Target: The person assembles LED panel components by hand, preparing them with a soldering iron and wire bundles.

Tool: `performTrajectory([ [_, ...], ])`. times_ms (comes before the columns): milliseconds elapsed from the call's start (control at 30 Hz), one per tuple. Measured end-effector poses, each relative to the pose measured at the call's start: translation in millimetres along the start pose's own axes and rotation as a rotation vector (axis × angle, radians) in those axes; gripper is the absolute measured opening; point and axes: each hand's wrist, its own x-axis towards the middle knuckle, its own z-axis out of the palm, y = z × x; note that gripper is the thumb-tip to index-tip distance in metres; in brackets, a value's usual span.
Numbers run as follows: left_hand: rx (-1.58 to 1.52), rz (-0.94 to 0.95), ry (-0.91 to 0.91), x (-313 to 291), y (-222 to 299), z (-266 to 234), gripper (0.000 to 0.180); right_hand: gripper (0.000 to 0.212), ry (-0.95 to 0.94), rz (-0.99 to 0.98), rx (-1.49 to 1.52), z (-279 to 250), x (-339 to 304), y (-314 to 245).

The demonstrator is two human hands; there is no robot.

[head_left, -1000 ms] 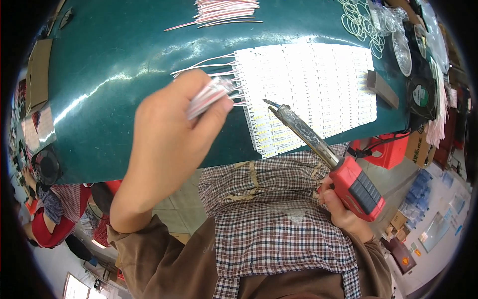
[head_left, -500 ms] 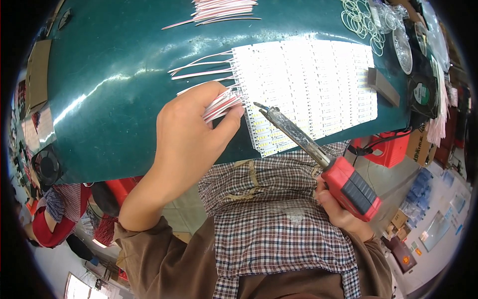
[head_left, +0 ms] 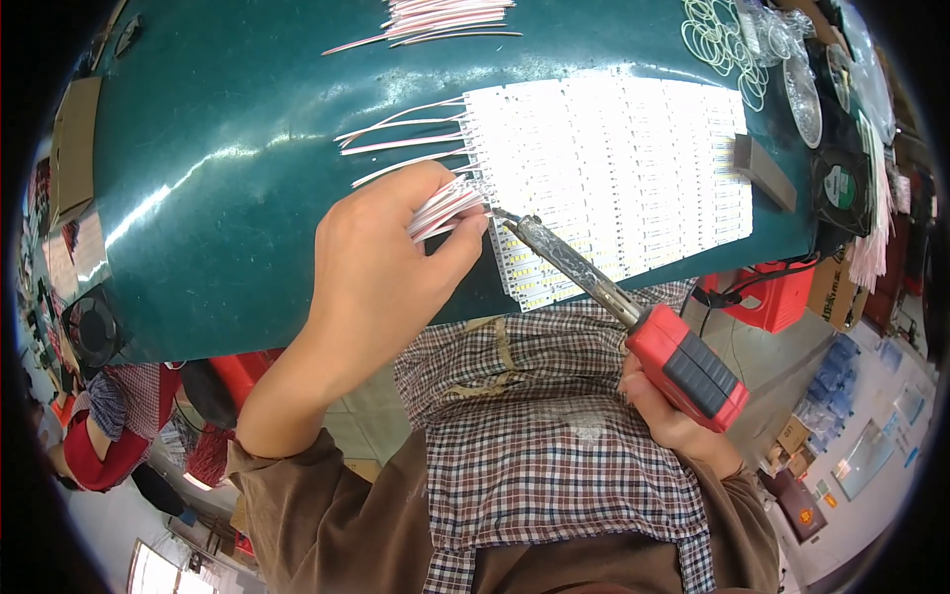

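Observation:
A bundle of red and white wires (head_left: 442, 210) is pinched in my left hand (head_left: 371, 247), with the wire ends at the left edge of a white panel of LED strips (head_left: 614, 168). My right hand (head_left: 668, 414) is closed round the red and black handle of a soldering iron (head_left: 584, 274). The iron's tip is at the panel's left edge, close beside my left fingertips and the wire ends; whether it touches them I cannot tell. Several wires (head_left: 401, 148) stretch leftward from the panel's upper left edge, above my left hand.
More red and white wires (head_left: 450, 15) lie at the table's far side. A grey metal block (head_left: 764, 173) rests on the panel's right end. Beyond it are a black fan (head_left: 841, 186) and coiled pale cord (head_left: 708, 35). Another fan (head_left: 94, 327) stands at the left edge.
My right hand has brought the soldering iron slightly left, so its tip now reaches the panel's edge by the wire ends. My left hand has barely moved.

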Motion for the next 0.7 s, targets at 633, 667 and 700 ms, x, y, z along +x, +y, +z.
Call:
performTrajectory([
  [633, -0.038, -0.024, -0.085, 3.7, -3.3, -5.7, 0.009, 0.023, -0.028, -0.029, -0.033, -6.8, -6.4, 0.9],
  [667, -0.037, -0.026, -0.084, 3.2, -3.4, -6.0, 0.009, 0.023, -0.046, -0.011, -0.04, -7.4, -6.6, 0.4],
  [700, -0.028, -0.008, -0.079, 4.0, -3.6, -5.5, 0.009, 0.023, -0.059, 0.011, -0.05, -7.9, -7.3, -0.4],
])
